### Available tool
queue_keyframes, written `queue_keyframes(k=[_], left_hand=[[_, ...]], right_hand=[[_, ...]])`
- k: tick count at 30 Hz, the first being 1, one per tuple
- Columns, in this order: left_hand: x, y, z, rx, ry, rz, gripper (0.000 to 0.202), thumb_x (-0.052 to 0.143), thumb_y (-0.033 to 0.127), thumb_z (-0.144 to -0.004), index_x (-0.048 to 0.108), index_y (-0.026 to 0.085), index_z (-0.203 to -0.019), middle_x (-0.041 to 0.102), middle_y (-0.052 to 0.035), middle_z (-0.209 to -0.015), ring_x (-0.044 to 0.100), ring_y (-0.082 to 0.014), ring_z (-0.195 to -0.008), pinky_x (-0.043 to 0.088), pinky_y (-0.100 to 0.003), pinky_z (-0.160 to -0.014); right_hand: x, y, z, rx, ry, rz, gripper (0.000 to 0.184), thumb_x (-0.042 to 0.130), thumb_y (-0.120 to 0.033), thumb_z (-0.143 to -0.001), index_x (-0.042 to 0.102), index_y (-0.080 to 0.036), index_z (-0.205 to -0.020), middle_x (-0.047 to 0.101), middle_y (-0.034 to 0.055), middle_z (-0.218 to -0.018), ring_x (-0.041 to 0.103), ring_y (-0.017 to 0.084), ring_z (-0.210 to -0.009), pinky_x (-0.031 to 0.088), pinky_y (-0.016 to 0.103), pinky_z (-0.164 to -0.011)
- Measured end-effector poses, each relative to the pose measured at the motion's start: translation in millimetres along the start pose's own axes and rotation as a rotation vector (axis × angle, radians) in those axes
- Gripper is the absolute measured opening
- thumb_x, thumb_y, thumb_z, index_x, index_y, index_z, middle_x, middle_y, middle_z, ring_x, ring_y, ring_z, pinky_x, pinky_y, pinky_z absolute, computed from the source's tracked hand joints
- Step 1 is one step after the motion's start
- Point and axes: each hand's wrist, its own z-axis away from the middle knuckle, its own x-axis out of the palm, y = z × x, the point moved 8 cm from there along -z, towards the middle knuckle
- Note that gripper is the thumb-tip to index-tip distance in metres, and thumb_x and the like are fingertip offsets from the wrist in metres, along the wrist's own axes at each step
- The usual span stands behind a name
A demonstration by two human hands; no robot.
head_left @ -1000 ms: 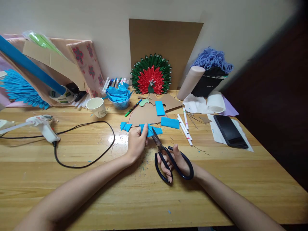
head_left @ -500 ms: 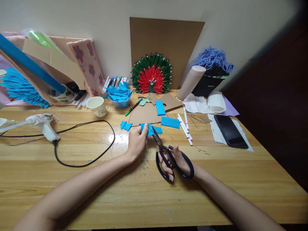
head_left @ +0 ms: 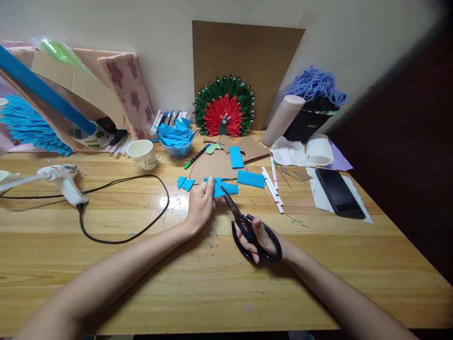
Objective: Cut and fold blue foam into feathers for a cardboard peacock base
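Pinched between the thumb and fingers of my left hand (head_left: 201, 203) is a strip of blue crepe paper (head_left: 230, 189). My right hand (head_left: 260, 238) has its fingers through the loops of black-handled scissors (head_left: 244, 222), whose blade tips lie against the strip. Two more blue paper rectangles, one upright (head_left: 236, 157) and one lying sideways (head_left: 251, 179), rest just beyond. Small cut blue pieces (head_left: 186, 183) lie left of my left hand. Behind is a round-edged cardboard piece (head_left: 214, 166), partly covered.
A white glue gun (head_left: 63, 182) with a looping black cord lies left, near a paper cup (head_left: 142, 155). A bowl of blue paper pieces (head_left: 177, 140) and a red-green peacock craft (head_left: 224, 108) stand behind. White markers (head_left: 272, 190) and a phone (head_left: 339, 192) lie right.
The scissors' loops have come closer together, and the blades have closed further on the blue strip. My left hand keeps its hold, with only a slight shift.
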Motion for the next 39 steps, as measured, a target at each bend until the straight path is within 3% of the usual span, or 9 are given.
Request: queue_keyframes(k=[6,15,21,29,39], left_hand=[[6.1,-3.2,3.5,-0.007,-0.047,-0.010,0.056,0.036,0.051,-0.088,0.042,0.017,-0.043,0.041,0.0038,-0.036,0.040,-0.0083,-0.036,0.031,-0.022,-0.045],[4.7,-6.7,0.5,-0.028,-0.032,0.059,0.055,0.038,0.051,-0.088,0.041,0.017,-0.044,0.040,0.0041,-0.035,0.038,-0.0082,-0.035,0.029,-0.023,-0.042],[12.9,-8.0,4.0,-0.042,-0.111,0.061,0.056,0.037,0.052,-0.087,0.041,0.017,-0.044,0.039,0.0042,-0.034,0.038,-0.0080,-0.034,0.029,-0.023,-0.041],[15.6,-10.7,5.0,-0.047,-0.129,0.068,0.057,0.038,0.053,-0.087,0.041,0.018,-0.043,0.038,0.0040,-0.033,0.037,-0.0082,-0.033,0.029,-0.023,-0.042],[13.2,-8.5,5.0,-0.018,-0.114,0.074,0.055,0.034,0.052,-0.088,0.039,0.019,-0.045,0.039,0.0037,-0.037,0.038,-0.0095,-0.037,0.030,-0.024,-0.044]], right_hand=[[0.9,8.2,-3.9,0.036,-0.013,-0.063,0.079,0.029,-0.090,-0.054,0.047,-0.016,-0.077,0.045,-0.0077,-0.040,0.042,0.007,-0.027,0.040,0.018,-0.029],[-1.7,-0.3,-2.7,-0.028,0.060,0.023,0.069,0.038,-0.084,-0.062,0.048,-0.016,-0.074,0.041,-0.0093,-0.037,0.038,0.005,-0.024,0.029,0.013,-0.024],[3.8,0.7,-2.8,0.025,-0.002,-0.049,0.080,0.027,-0.090,-0.055,0.048,-0.016,-0.075,0.045,-0.0069,-0.038,0.043,0.007,-0.027,0.038,0.018,-0.029],[-1.9,13.5,-7.5,0.030,0.056,-0.080,0.074,0.034,-0.088,-0.056,0.044,-0.018,-0.074,0.043,-0.0080,-0.038,0.040,0.007,-0.025,0.037,0.018,-0.027],[0.5,3.6,-5.1,-0.027,0.061,-0.051,0.070,0.038,-0.084,-0.061,0.047,-0.016,-0.074,0.042,-0.0097,-0.037,0.038,0.005,-0.024,0.034,0.015,-0.027]])
